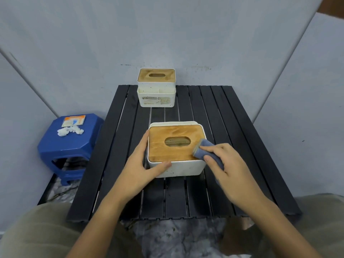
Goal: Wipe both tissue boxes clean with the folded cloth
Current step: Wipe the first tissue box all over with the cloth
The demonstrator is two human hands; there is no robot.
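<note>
Two white plastic tissue boxes w/ wooden slotted lids sit on the black slatted table [242, 146]: the near tissue box [176, 149] right in front of me, the far tissue box [156, 88] at the table's back edge, well apart from it and untouched by either hand. My left hand [143, 164] braces the near box's left side, fingers straight along the wall and thumb laid flat across the front corner, gripping nothing, so the box shouldn't skid while I rub. My right hand [223, 162] is clamped on the folded blue-grey cloth [203, 148], fingers and thumb curled round it, pressing its folded end onto the lid's right edge, just beside the oval slot. I judge the lid wipe is under way on box one; the sides and the whole far box look left to do. Around: a blue plastic stool [55, 142] stands to the left of the table, below its level, carrying a small orange-and-white packet [73, 121] and some crumpled white tissue bits [69, 130]; grey wall panels behind. Nothing stands between me and the far box, but I'll need to reach over the near one or shift it aside to get there.
</note>
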